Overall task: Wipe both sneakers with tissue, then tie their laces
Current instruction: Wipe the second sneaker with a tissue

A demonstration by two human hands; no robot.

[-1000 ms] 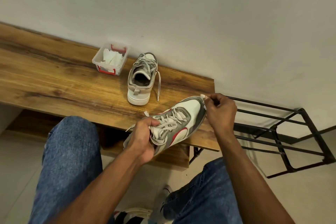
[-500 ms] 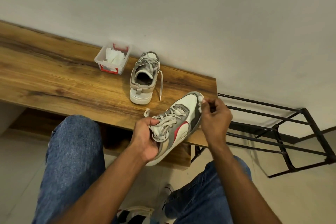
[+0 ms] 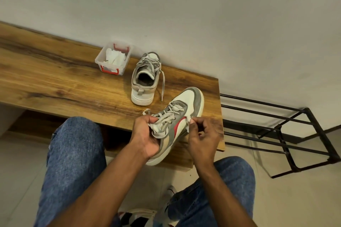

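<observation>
Wiping first sneaker: my left hand grips it, right hand pinches tissue. Second sneaker, laces left.

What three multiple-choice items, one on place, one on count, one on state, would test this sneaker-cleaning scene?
1. Where does the clear plastic box of tissues stand?
A. On the wooden bench, left of the resting sneaker
B. On the floor
C. On the metal rack

2. How many sneakers lie on or over the bench?
A. One
B. Two
C. Four

3. What does the left hand do?
A. Hangs idle
B. Presses flat on the bench
C. Grips the held sneaker

Answers: 1 A, the box sits on the wooden bench beside the resting sneaker; 2 B, one rests, one is held; 3 C, its fingers curl round the laced upper.
</observation>
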